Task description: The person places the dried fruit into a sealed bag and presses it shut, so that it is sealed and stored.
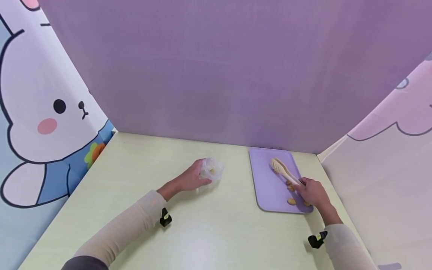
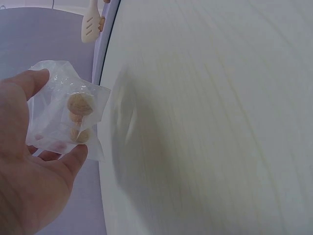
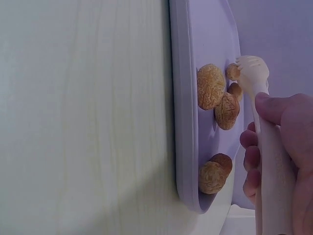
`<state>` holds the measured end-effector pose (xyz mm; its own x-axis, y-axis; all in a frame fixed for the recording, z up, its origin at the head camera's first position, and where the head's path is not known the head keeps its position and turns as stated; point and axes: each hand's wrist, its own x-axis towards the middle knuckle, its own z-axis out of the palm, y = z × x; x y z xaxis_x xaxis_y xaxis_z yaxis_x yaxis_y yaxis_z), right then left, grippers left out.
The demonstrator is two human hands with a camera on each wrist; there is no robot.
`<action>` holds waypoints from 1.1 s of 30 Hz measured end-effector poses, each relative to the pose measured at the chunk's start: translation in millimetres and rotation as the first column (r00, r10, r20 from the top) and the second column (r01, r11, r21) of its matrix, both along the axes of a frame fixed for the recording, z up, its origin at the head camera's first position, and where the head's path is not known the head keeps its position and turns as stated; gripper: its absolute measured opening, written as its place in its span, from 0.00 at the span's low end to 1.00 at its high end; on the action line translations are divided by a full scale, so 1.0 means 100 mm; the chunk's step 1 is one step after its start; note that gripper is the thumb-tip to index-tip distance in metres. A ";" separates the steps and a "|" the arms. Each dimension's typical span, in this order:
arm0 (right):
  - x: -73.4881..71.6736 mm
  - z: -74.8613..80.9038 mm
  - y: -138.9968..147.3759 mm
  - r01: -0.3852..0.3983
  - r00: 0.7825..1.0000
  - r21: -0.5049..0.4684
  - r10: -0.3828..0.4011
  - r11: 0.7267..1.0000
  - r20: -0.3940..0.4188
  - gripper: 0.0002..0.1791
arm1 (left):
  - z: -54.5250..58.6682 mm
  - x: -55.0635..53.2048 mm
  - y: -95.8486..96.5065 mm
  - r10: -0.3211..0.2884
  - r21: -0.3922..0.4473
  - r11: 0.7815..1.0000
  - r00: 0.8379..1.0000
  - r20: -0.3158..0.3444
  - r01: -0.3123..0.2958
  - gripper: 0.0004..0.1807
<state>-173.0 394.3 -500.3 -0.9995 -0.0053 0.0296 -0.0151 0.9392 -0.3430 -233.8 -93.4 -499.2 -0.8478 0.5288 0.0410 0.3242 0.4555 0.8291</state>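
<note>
My left hand [image 1: 193,177] holds a clear plastic bag [image 2: 51,105] above the table, thumb on one side and fingers on the other. Inside the bag show a few wrinkled, walnut-like nuts [image 2: 79,104]. At the right, my right hand [image 1: 314,192] grips cream-coloured tongs [image 1: 281,167] by the handles, their slotted head over the purple tray [image 1: 264,191]. Several more brown nuts [image 3: 211,87] lie on that tray, some beneath the hand. One nut [image 3: 233,72] appears right beside the tongs' head; whether it is pinched I cannot tell.
The pale wood-grain table [image 1: 219,232] runs up to a purple panel [image 1: 216,75] at the back. Cartoon-printed walls [image 1: 50,90] stand at both sides, the right one close to my right arm. The tray has a low raised rim.
</note>
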 end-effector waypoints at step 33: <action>0.01 0.09 -0.16 -0.043 0.994 -0.050 0.038 0.998 -0.101 0.13 | 0.00 0.00 0.01 -0.001 0.016 1.000 1.000 0.010 0.001 0.48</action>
<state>-171.7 378.3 -491.7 -0.9905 -0.0415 0.1308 -0.0895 0.9179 -0.3867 -234.3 -92.6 -498.9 -0.8476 0.5290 0.0408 0.3160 0.4416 0.8397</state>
